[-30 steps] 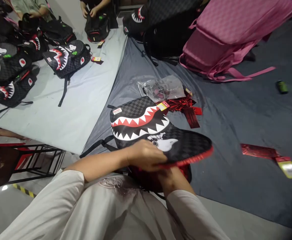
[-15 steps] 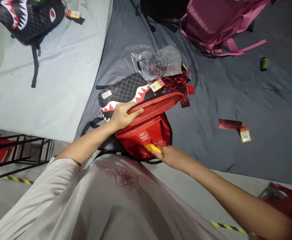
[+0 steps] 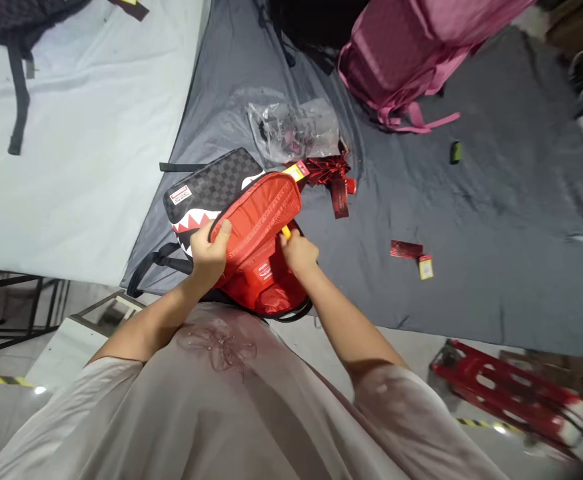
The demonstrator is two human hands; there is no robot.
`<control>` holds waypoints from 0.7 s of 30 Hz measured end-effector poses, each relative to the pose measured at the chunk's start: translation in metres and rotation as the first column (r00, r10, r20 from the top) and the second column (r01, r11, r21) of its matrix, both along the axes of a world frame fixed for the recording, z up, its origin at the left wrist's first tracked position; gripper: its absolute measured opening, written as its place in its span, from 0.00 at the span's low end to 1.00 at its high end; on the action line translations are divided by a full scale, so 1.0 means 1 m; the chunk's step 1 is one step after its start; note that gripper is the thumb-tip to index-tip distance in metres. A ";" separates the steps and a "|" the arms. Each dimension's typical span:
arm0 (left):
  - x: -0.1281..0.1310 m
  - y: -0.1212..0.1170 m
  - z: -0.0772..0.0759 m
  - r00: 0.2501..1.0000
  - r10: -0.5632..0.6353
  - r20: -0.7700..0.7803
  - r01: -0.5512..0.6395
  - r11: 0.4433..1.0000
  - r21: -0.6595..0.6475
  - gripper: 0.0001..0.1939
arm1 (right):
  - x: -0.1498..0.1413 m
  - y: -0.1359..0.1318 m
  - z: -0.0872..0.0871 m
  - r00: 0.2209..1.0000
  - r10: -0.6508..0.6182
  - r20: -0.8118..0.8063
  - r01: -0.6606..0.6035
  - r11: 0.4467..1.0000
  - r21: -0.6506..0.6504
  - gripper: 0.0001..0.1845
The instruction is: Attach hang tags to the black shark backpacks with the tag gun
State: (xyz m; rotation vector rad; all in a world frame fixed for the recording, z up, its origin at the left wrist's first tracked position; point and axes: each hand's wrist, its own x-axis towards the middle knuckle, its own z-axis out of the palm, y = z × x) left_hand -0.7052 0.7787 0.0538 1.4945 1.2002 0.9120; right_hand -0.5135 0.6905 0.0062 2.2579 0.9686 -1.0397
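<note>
A black checkered backpack with a shark-mouth print lies in front of me, unzipped, its red lining showing. My left hand is closed on the edge of the backpack's front flap and holds it folded back. Inside the right side of the opening, my right hand is closed around a small yellow tool. Only the tool's yellow tip shows; the rest is hidden in my fingers. A pink-and-yellow tag lies at the flap's far edge.
Beyond the backpack are a clear plastic bag and shiny red tags. A pink backpack lies farther back on the grey cloth. More tags and a small green-black item lie to the right. A red cart stands lower right.
My right hand has moved up with the yellow tool, from the lower part of the red lining to beneath the flap. My left hand still grips the flap, now raised wider. The view has shifted right.
</note>
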 end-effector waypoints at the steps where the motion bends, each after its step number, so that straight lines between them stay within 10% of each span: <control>1: 0.001 0.000 -0.003 1.000 -0.005 0.012 0.006 1.000 -0.004 0.27 | 0.010 -0.015 0.006 1.000 -0.015 0.019 0.015 0.999 -0.047 0.26; 9: 0.012 0.008 -0.020 0.997 0.051 0.053 -0.055 0.996 0.071 0.28 | 0.013 -0.130 0.043 0.891 -0.276 -0.359 0.135 0.918 -0.373 0.23; 16: 0.027 0.002 -0.014 0.989 -0.143 0.034 0.141 0.988 0.062 0.28 | -0.005 -0.116 0.009 0.979 -0.063 -0.196 0.066 0.998 0.007 0.24; 21: 0.032 -0.005 -0.009 0.974 -0.224 -0.023 0.225 0.965 0.131 0.28 | -0.036 -0.090 -0.038 0.982 0.104 -0.158 -0.056 0.957 0.283 0.24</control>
